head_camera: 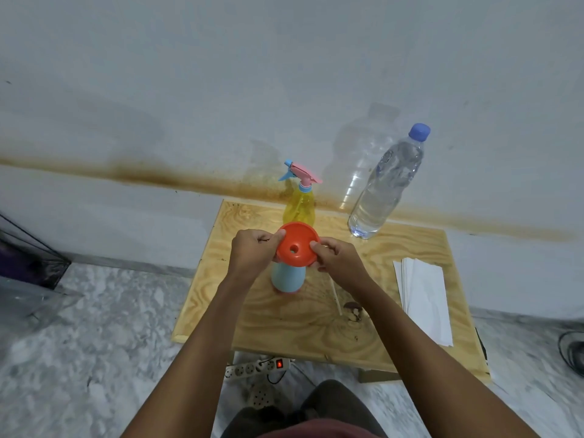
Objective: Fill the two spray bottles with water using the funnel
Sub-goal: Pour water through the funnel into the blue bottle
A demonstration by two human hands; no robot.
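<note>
Orange plastic funnel (296, 245), round and shallow with a small hole at its centre, sits over the pale blue spray bottle (288, 278) near the middle of the wooden table (410, 248). I see the left hand (252, 251) and right hand (339, 259) pinching its rim from opposite sides. Just behind stands the yellow spray bottle (299, 207), its pink trigger head on

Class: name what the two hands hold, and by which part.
The orange funnel, pinched at opposite sides of its rim by the left hand and right hand.
</note>
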